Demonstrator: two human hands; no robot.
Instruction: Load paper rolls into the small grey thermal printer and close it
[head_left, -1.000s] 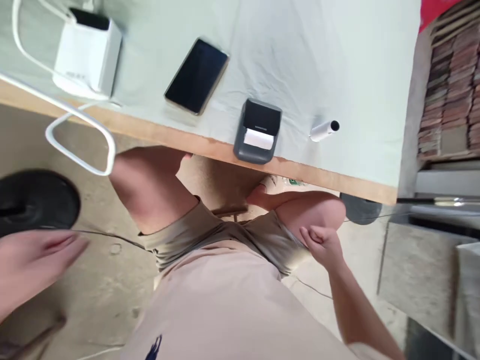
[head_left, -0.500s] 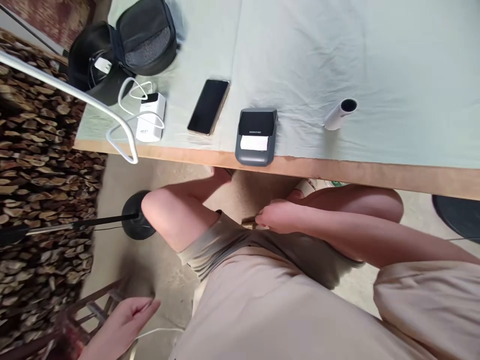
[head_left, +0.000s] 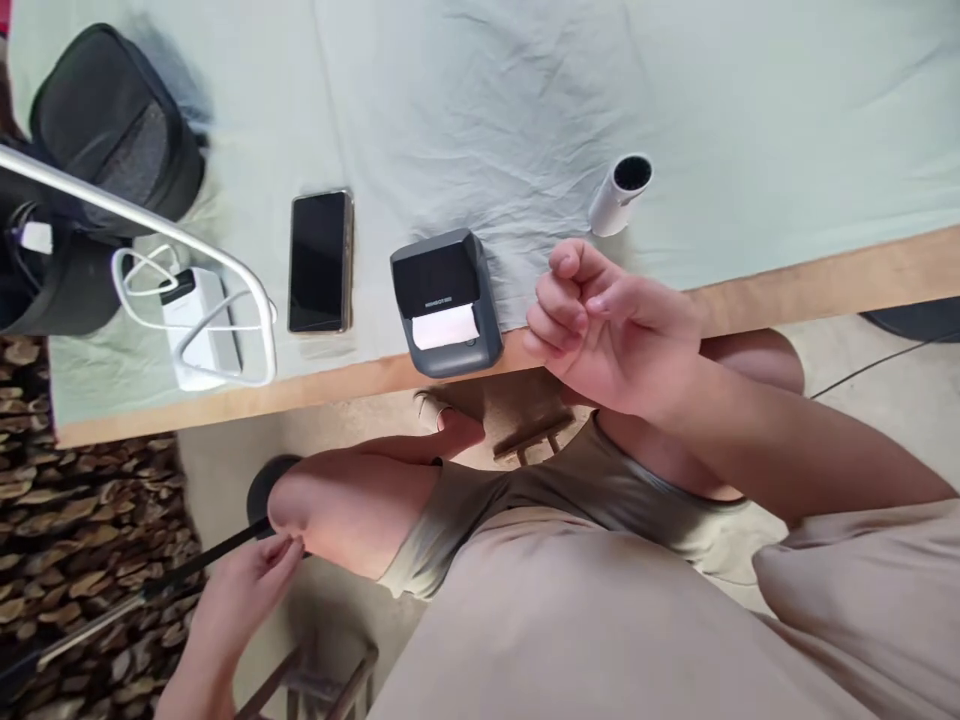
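The fingers [head_left: 559, 300] of the right hand [head_left: 611, 330] are curled loosely inward toward the palm, close to a soft fist, and nothing shows inside them; the hand hangs in the air above the wooden front edge of the table [head_left: 825, 275], touching none of the things on it. Closest to those knuckles is the small grey label printer [head_left: 444, 300], which sits at the table's edge with a white slip showing at its slot, just beside the hand but apart from it. A white roll [head_left: 619, 193] lies on the pale cloth a little beyond the hand, its dark open end turned away from the table's edge.

The left hand [head_left: 240, 595] is low, beside the left knee, its fingers gently bent with the tips near a thin dark rod [head_left: 199, 565] that runs off toward the floor; whether they pinch it or only brush it I cannot tell.

As for progress, I judge that nothing is in hand yet: the printer and the roll lie untouched, so any handling of them is still to come.

Further out on the cloth lie a dark phone [head_left: 320, 262], a white power bank [head_left: 196, 328] with a looped white cable, and a black pouch [head_left: 112, 125] at the far corner.
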